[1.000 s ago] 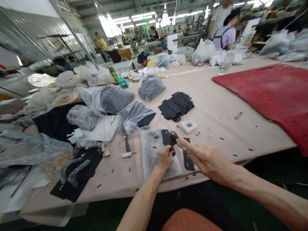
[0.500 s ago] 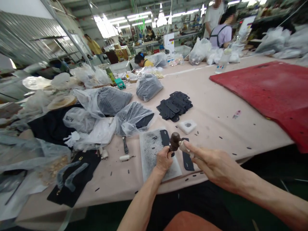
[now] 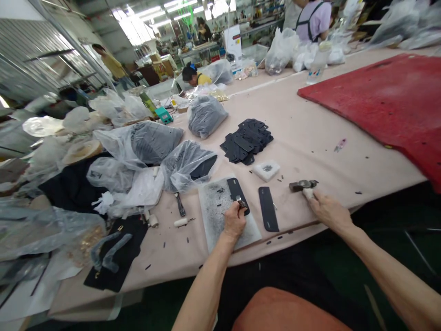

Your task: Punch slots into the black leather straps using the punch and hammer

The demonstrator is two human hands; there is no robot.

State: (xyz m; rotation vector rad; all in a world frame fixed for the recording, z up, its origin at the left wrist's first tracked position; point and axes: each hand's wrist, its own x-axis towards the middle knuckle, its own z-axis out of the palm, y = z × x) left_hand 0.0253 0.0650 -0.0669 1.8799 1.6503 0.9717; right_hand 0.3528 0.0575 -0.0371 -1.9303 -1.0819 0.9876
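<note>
My left hand (image 3: 235,221) is closed around a small shiny metal punch (image 3: 240,200), whose lower end is hidden by the fingers. It is over the near end of a dark slotted strip (image 3: 234,187) lying on a speckled white board (image 3: 212,232). Off to the right, my right hand (image 3: 329,210) grips the light-coloured handle of a hammer (image 3: 303,185). The hammer head is low over the table, apart from the punch; whether it touches the cloth I cannot tell. Between the hands lies a second dark strip (image 3: 268,209), with a thin pin-like piece by its right edge.
Behind the board are a white block (image 3: 266,170) and a pile of dark strips (image 3: 247,140). Plastic bags (image 3: 188,165) crowd the left, near a white-handled tool (image 3: 181,222) and a dark tool (image 3: 179,204). A red sheet (image 3: 379,99) covers the right. People work farther back.
My right hand has carried the hammer away from the punch, to the right and lower. My left hand stays at the strip, still holding the punch. The view has tilted slightly downward.
</note>
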